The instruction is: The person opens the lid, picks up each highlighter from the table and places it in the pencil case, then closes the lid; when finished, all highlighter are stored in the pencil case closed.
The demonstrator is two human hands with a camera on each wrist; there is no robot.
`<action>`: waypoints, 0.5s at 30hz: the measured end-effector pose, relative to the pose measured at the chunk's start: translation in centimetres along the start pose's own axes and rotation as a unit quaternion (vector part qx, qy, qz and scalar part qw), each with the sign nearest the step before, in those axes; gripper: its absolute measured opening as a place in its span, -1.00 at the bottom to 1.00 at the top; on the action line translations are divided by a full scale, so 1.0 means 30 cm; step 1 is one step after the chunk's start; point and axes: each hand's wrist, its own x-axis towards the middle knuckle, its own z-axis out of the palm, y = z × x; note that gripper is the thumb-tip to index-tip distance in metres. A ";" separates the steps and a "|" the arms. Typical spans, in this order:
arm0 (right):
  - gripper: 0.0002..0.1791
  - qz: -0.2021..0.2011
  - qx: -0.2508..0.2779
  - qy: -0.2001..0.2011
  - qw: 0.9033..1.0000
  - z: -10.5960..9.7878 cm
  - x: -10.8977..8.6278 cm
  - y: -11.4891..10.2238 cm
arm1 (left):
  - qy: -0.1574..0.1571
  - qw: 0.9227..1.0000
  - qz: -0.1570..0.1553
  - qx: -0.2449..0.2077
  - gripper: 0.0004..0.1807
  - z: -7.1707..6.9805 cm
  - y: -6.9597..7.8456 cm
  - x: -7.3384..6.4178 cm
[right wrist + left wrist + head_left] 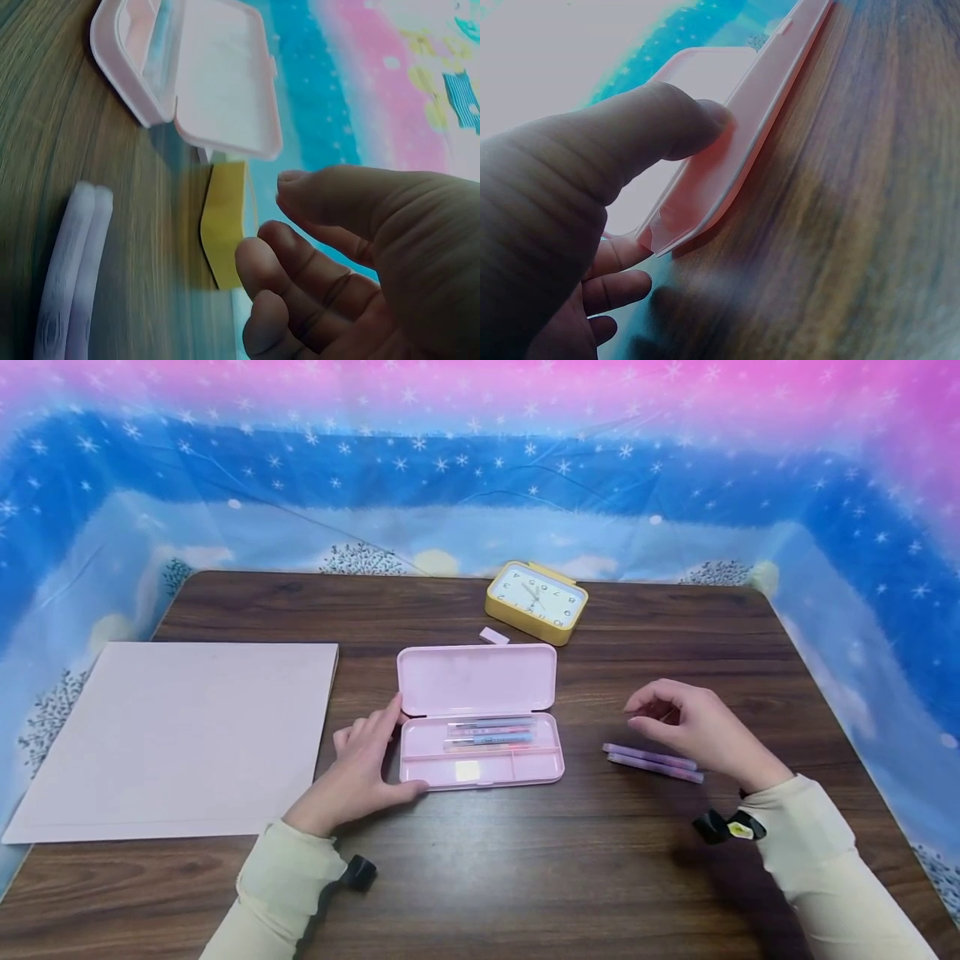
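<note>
An open pink pencil case (481,752) lies on the table with its lid raised at the back. Several slim pens (491,735) lie in its rear compartment. My left hand (356,768) holds the case's left end, the thumb (682,124) on the front wall and the fingers round the far side. Over the table to the right of the case hovers my right hand (697,727), fingers loosely bent and nothing between them. Just below it, two purple pens (652,762) lie side by side; the right wrist view shows the hand apart from them.
A yellow alarm clock (536,602) stands behind the case, with a small pink eraser-like block (494,636) in front of it. A large pale board (187,735) covers the table's left side. Patterned cloth (450,468) hangs round the table's back and sides.
</note>
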 end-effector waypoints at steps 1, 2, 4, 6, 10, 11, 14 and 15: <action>-0.89 0.004 0.001 0.000 1.000 -0.007 -0.009 0.007 | 0.000 1.000 0.000 0.000 0.26 0.000 -0.001 0.000; -0.89 0.008 0.002 0.000 1.000 -0.012 -0.018 0.015 | -0.001 1.000 0.000 -0.001 0.26 0.000 -0.001 -0.001; -0.89 0.018 0.000 -0.001 1.000 -0.024 -0.036 0.029 | -0.001 1.000 -0.001 -0.001 0.26 0.000 -0.002 -0.001; -0.88 0.030 -0.003 -0.002 1.000 -0.035 -0.054 0.045 | -0.001 1.000 -0.001 -0.001 0.26 0.001 -0.002 0.000; -0.80 0.060 -0.012 -0.008 0.998 -0.050 -0.090 0.080 | 0.000 1.000 -0.001 -0.002 0.26 0.002 -0.001 0.000; -0.78 0.068 -0.015 -0.009 0.998 -0.053 -0.100 0.090 | 0.001 1.000 0.000 -0.002 0.27 0.002 -0.001 0.000; -0.74 0.080 -0.025 -0.005 0.996 -0.059 -0.125 0.123 | 0.005 1.000 0.004 -0.003 0.27 0.001 0.001 0.000; -0.74 0.084 -0.027 -0.002 0.996 -0.059 -0.133 0.136 | 0.007 1.000 0.006 -0.004 0.28 0.001 0.002 -0.001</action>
